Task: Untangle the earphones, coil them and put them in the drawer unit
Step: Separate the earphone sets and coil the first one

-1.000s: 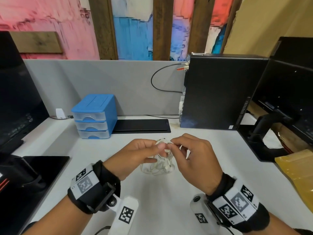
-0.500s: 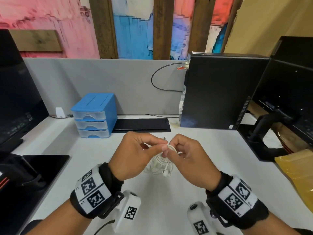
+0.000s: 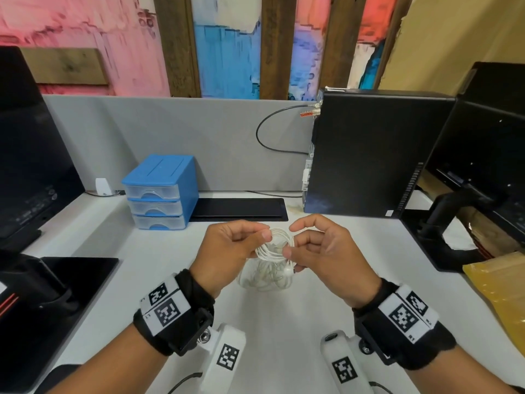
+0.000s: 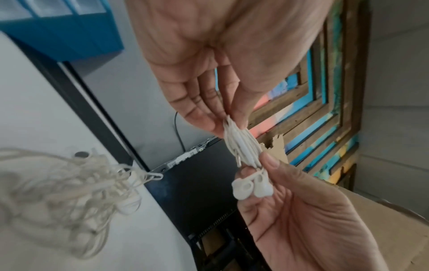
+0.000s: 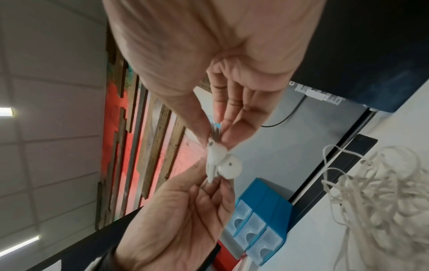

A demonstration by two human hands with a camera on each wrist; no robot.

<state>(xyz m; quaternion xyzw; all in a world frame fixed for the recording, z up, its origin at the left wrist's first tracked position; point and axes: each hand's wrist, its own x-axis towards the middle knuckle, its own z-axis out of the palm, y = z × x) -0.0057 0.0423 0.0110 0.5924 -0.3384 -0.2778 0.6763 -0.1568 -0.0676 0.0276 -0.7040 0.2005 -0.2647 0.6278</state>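
Slightly higher than before, the earphones were pinched by the left hand and the right hand, both closed on the cord.

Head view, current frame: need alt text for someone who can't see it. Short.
Two hands hold a coiled loop of white earphones above a white desk, the left hand and right hand each pinching one side. A loose tangle of white cable lies on the desk beneath. A blue three-drawer unit, drawers closed, stands behind to the left.
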